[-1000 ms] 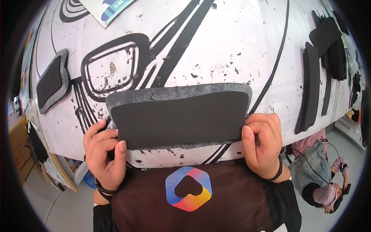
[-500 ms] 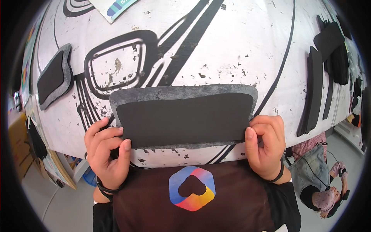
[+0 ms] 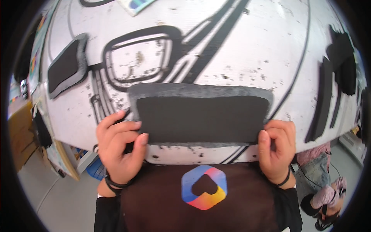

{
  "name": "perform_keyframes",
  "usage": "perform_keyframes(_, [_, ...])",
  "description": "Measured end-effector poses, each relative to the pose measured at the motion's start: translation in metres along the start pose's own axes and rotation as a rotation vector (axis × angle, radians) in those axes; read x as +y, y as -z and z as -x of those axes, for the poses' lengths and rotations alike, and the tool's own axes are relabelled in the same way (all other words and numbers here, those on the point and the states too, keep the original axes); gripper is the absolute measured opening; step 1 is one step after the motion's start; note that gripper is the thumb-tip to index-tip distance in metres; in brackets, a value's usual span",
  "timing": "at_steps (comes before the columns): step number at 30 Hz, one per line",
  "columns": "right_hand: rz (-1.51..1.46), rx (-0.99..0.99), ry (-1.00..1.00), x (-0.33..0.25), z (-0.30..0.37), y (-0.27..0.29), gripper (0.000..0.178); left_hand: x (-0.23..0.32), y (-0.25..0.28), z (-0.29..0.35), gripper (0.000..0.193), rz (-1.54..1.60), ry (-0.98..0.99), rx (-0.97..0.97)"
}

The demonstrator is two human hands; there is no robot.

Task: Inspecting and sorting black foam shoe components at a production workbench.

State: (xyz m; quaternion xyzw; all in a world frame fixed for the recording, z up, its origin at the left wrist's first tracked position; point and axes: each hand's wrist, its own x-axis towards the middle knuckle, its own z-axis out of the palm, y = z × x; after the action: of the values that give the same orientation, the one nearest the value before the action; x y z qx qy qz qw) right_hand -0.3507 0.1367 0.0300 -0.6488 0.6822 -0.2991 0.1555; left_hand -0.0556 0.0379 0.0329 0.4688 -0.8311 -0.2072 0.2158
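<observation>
At the left rim of the frame, a brown cardboard box stood below table height. In the upper left lay a smaller curved black foam-like piece on a larger grey backing of similar outline, both on the white table with bold black line drawings and dark chipped specks. At the top, left of centre, showed part of a white printed sheet with blue shapes.

Left of centre, the person's left hand pinched the lower left corner of a wide black foam-like panel, its other fingers spread along that edge. The panel was at the middle of the frame, over a slightly larger grey fuzzy sheet that showed mostly along the top. Right of centre, the right hand was clamped on the panel's lower right edge, thumb in front and fingers curled.

Farther right lay long black strips, with a pile of black pieces in the upper right. A co-worker appeared at the lower right.
</observation>
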Motion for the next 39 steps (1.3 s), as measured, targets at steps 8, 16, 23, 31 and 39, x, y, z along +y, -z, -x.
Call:
perform_keyframes(8, [0.044,-0.037,-0.057,-0.002,0.004,0.003,0.009,-0.001,-0.004,-0.004,0.019,-0.025,-0.05,0.017])
perform_keyframes(16, [0.05,-0.029,-0.055,-0.004,0.003,0.0,0.009,-0.004,-0.004,-0.007,0.018,-0.044,-0.05,0.04])
perform_keyframes(23, [0.053,-0.031,-0.05,-0.005,0.002,-0.003,0.009,-0.004,-0.004,-0.008,0.019,-0.059,-0.041,0.04])
perform_keyframes(31, [0.062,-0.032,-0.059,-0.005,0.003,0.001,0.01,-0.001,-0.007,-0.01,0.02,-0.075,-0.048,0.055])
perform_keyframes(39, [0.039,0.003,0.022,-0.001,-0.002,-0.005,0.014,0.003,-0.002,-0.008,0.017,-0.104,-0.004,0.033])
